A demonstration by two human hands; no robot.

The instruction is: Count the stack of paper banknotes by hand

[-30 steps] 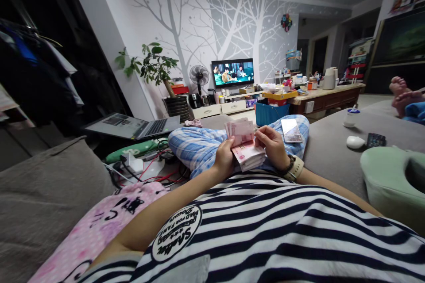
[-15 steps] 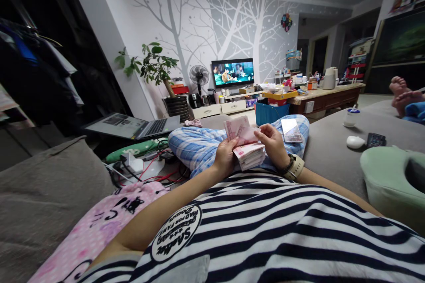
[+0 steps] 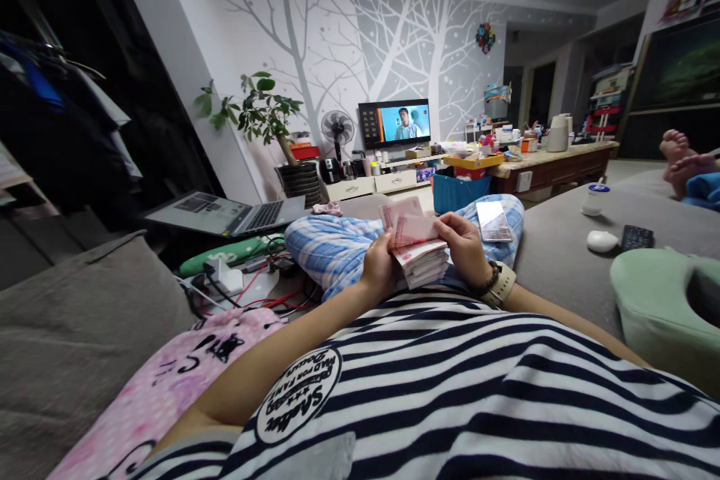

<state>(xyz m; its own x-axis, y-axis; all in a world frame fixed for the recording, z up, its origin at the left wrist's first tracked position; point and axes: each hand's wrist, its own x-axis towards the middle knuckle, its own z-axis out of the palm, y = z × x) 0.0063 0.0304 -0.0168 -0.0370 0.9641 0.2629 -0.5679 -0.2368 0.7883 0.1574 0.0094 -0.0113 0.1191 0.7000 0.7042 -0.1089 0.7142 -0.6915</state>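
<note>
Pinching a pink banknote (image 3: 415, 231) by its right edge with fingertips of the right hand (image 3: 462, 244); clasping fanned notes (image 3: 400, 210) on their left with the left hand (image 3: 379, 262), just above a thick stack (image 3: 426, 268). Farther out, bearing a phone (image 3: 494, 222) on the right knee (image 3: 514, 210).

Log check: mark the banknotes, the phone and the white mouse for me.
Banknotes (image 3: 415, 231): head view, printed face of the note between the hands.
Phone (image 3: 494, 222): head view, middle of its screen.
White mouse (image 3: 601, 241): head view, top of its shell.

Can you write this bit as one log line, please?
left hand: grips banknotes | right hand: pinches banknotes' right edge | phone: on checked trousers
</note>
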